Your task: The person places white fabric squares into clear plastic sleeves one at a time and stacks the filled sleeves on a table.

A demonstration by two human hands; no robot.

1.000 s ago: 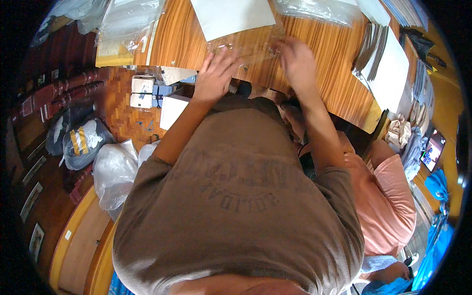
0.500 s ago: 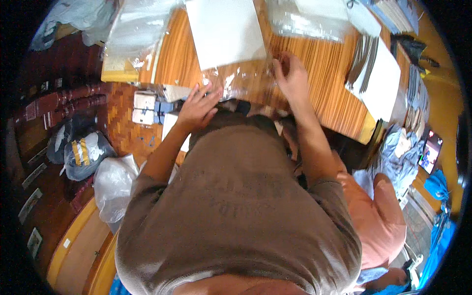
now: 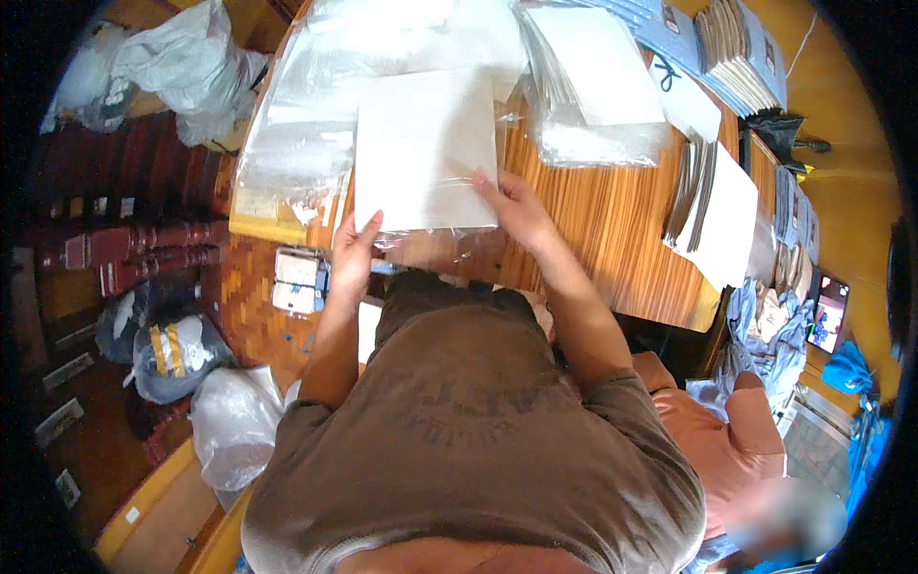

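While gripped by both hands, flat white sheet in clear sleeve.

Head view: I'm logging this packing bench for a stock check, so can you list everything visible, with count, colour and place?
white sheet: one, white, table centre, in a clear bag
clear bags: a loose pile, transparent, table left
bagged white sheets: one stack, table upper right
booklets: one stack, grey-blue, far right
wooden table: one, brown
plastic sacks: several, white, floor left
another person: one, orange top, lower right
left hand: at sheet's lower left corner
right hand: on sheet's lower right edge
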